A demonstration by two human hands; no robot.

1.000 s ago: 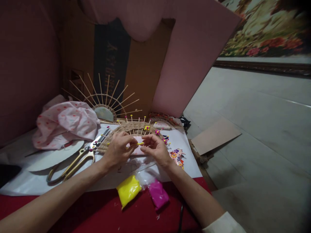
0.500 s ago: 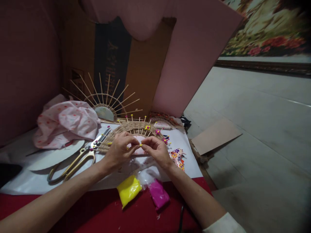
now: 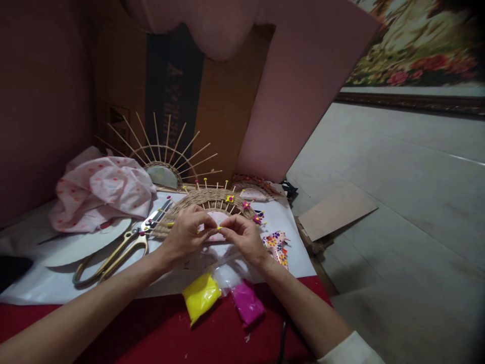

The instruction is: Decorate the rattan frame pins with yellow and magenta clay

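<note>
A small bit of yellow clay (image 3: 219,228) is pinched between the fingertips of both hands. My left hand (image 3: 189,227) grips it from one side and my right hand (image 3: 244,236) from the other, fingertips nearly touching. Just behind them lies a half-round woven twine fan (image 3: 212,196) with sticks tipped in pink and yellow beads. Several pink and yellow clay flowers (image 3: 230,198) sit along its right side, and pale pink fabric (image 3: 217,218) covers its centre. My hands hide part of the fan's lower left.
Gold-handled scissors (image 3: 125,245) lie left, near a white card (image 3: 91,246) and crumpled dotted cloth (image 3: 102,189). Yellow (image 3: 200,297) and magenta clay packets (image 3: 247,303) rest in front. A second stick fan (image 3: 162,174) leans at the back; a flowered fabric scrap (image 3: 276,247) is to the right.
The yellow piece, earlier a longer strip spanning my fingertips, now shows only as a small bit between them. My right hand has moved slightly left, closing the gap with my left hand.
</note>
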